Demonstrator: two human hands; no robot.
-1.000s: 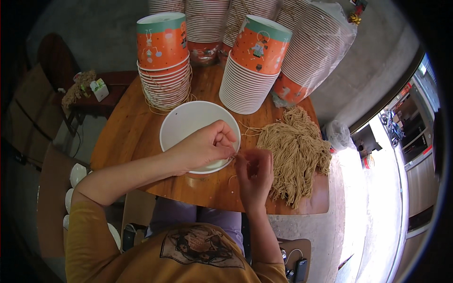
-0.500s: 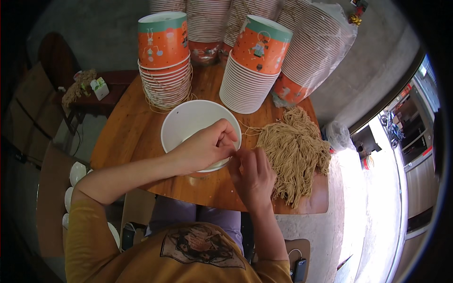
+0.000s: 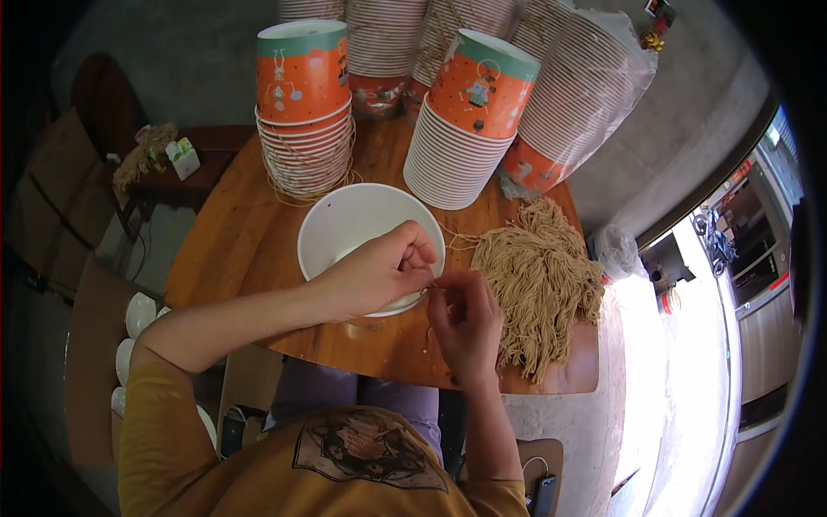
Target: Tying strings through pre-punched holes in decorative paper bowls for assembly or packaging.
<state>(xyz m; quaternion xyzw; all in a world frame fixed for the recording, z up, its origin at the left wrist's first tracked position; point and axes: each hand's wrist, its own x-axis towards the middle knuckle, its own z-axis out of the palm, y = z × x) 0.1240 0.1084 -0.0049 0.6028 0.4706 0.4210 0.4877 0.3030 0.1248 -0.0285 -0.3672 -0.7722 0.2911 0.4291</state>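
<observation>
A white paper bucket (image 3: 332,233) stands mouth up on the table before me, with a small dark hole near its far left rim. Across its near side reaches my left hand (image 3: 379,269), fingers curled and pinched together at the right rim. My right hand (image 3: 468,323) meets it there, thumb and fingers closed in a pinch. Whatever lies between the fingertips is too small to make out. A thin tan string (image 3: 461,237) runs from beside the bucket's right rim toward a bundle of tan strings (image 3: 538,289) at the right.
Two stacks of orange-and-green paper buckets, the left stack (image 3: 303,95) hung with string loops and the right stack (image 3: 469,121), stand behind. Plastic-wrapped bucket stacks (image 3: 581,90) rise farther back. The wooden table (image 3: 224,246) has a curved left edge. White bowl-like pieces (image 3: 140,315) sit at lower left.
Both hands stay at the bucket's right rim. My right hand's fingers have shifted slightly, its fingertips now pressed closer to the left hand's. The view has moved a little.
</observation>
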